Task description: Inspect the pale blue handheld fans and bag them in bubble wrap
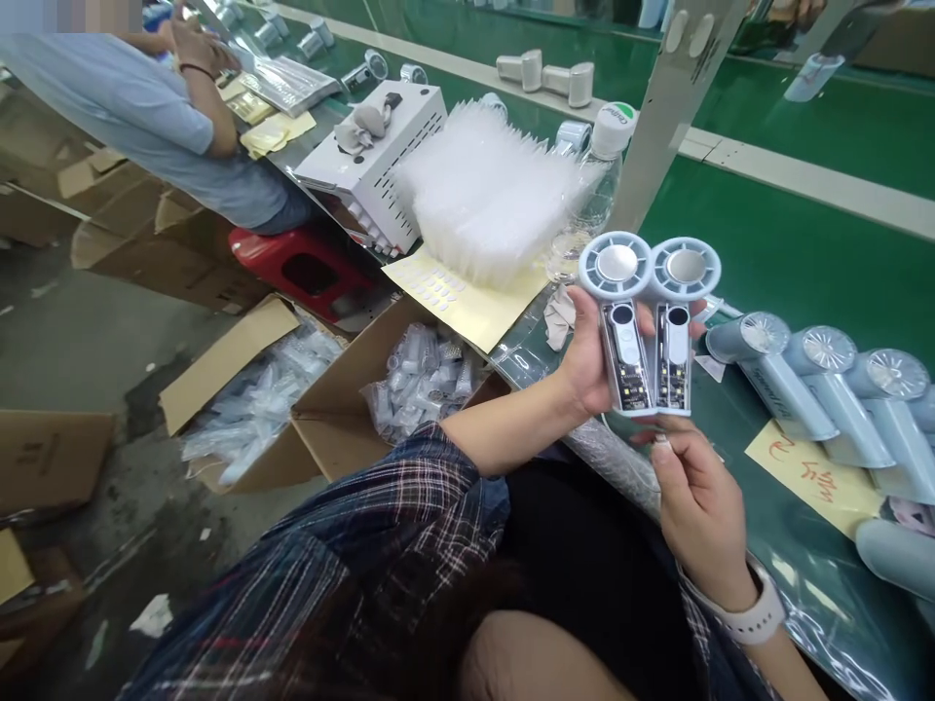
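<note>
Two light-blue handheld fans (626, 336) (677, 341) stand side by side in my left hand (584, 355), round heads up. Their handles show dark circuit boards through clear fronts, each with a dark oval and a pale button panel. My left thumb lies along the left fan, and fingertips show behind both. Just below the handle bottoms, my right hand (705, 506) pinches a small pale plug (661, 440) between thumb and fingers. Whether the plug touches a fan I cannot tell. A white watch band (756, 608) circles my right wrist.
More fans (796, 389) lie in a row on the right, by a marked yellow paper (810, 477). Left of my hands are a white bristly stack (489, 195), a bottle (610, 136) and a white instrument box (376, 156). Cartons (328, 419) hold bagged parts. A co-worker (161, 127) sits far left.
</note>
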`<state>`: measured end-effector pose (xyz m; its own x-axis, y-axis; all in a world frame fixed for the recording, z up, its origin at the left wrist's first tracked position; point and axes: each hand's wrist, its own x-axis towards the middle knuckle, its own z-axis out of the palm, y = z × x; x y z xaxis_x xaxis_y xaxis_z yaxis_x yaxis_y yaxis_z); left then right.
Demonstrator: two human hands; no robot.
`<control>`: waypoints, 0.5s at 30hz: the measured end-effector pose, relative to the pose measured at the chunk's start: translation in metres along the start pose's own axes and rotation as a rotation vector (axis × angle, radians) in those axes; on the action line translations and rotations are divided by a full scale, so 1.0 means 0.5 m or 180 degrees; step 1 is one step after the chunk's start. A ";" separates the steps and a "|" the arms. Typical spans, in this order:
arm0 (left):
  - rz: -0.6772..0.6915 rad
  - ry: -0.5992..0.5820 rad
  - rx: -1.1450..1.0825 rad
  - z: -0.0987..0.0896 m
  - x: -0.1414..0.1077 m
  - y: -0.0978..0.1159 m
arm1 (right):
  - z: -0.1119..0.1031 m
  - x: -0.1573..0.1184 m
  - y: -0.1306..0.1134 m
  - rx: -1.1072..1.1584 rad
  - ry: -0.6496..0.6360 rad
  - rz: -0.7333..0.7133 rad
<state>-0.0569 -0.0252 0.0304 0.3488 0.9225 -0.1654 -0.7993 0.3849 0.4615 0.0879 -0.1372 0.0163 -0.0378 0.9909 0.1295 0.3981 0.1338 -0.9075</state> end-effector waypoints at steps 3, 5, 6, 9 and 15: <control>-0.0039 -0.0118 -0.0081 0.000 -0.004 0.004 | 0.003 -0.003 0.006 0.0175 0.0195 0.0252; -0.0149 -0.0179 0.0053 -0.003 -0.008 -0.002 | 0.013 -0.009 0.006 0.0588 0.0264 0.0449; -0.0175 -0.0172 0.0175 -0.005 -0.010 -0.007 | 0.019 -0.012 0.006 0.0878 0.0307 0.0506; -0.0037 -0.0067 0.0622 -0.011 -0.018 -0.025 | 0.039 -0.021 0.008 0.1594 0.0420 0.0671; 0.0430 -0.0159 0.0916 -0.029 -0.020 -0.037 | 0.040 -0.016 0.010 0.1099 0.0207 0.0746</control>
<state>-0.0527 -0.0410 0.0109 0.2784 0.9594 -0.0460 -0.6712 0.2286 0.7051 0.0720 -0.1443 0.0026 0.0796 0.9935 -0.0814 0.0580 -0.0861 -0.9946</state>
